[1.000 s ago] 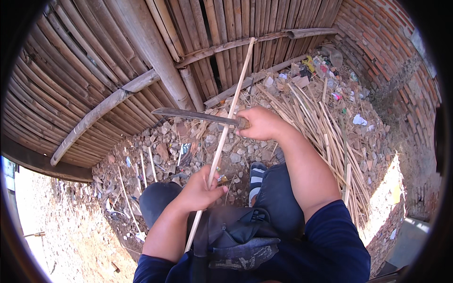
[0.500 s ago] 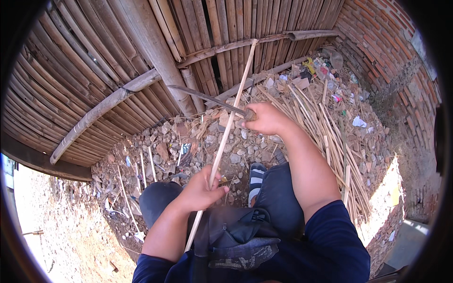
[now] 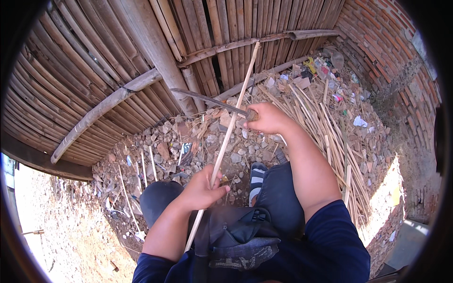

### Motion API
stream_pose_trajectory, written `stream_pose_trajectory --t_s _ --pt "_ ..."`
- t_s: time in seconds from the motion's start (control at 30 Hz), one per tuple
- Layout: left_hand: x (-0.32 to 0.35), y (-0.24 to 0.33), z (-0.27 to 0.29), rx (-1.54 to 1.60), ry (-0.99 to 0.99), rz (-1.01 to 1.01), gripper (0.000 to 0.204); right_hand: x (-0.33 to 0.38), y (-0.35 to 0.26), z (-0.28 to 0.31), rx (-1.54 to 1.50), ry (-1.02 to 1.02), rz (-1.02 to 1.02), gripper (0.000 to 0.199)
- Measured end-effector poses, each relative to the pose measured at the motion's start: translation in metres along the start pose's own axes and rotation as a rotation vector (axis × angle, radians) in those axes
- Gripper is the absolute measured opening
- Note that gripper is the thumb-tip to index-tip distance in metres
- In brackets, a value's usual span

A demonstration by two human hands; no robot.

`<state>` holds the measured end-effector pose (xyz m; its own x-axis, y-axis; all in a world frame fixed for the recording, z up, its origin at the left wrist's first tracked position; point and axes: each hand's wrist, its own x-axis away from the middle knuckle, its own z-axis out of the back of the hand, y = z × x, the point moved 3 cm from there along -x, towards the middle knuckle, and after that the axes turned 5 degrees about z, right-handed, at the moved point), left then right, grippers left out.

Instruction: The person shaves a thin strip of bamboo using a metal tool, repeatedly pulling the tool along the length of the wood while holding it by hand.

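Note:
My left hand [image 3: 203, 188] is closed round a long pale bamboo strip [image 3: 231, 126], gripping it low down. The strip slants up and away, its far end in front of the bamboo wall, its near end by my lap. In my right hand [image 3: 268, 118] is the short handle of a machete [image 3: 207, 99] with a long, dark, narrow blade. The blade points left and crosses the strip just left of the handle; whether it touches the strip I cannot tell.
A heap of split bamboo strips [image 3: 332, 146] lies to my right. Bamboo slats [image 3: 108, 52] form a wall ahead, with a brick wall [image 3: 377, 42] at the right. Stones and litter [image 3: 240, 146] cover the ground. Several thin sticks [image 3: 153, 162] stand or lie at the left.
The bamboo strip's far end has shifted slightly right and down. Both hands keep almost the same place and hold.

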<state>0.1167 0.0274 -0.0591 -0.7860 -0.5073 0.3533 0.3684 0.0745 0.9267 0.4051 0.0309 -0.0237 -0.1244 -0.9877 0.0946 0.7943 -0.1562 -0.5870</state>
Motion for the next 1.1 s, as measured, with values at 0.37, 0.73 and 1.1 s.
stream_pose_trajectory --t_s 0.37,0.73,1.1 --pt "0.004 0.009 0.000 0.035 -0.006 0.062 0.034 -0.002 -0.015 0.002 0.118 -0.034 0.044 0.051" --pt "0.000 0.003 0.000 -0.038 0.036 -0.007 0.028 0.004 -0.017 0.003 0.052 -0.066 0.060 0.049" --pt "0.002 0.005 0.001 -0.004 0.026 0.009 0.021 0.006 -0.023 0.004 0.058 -0.028 0.043 0.053"
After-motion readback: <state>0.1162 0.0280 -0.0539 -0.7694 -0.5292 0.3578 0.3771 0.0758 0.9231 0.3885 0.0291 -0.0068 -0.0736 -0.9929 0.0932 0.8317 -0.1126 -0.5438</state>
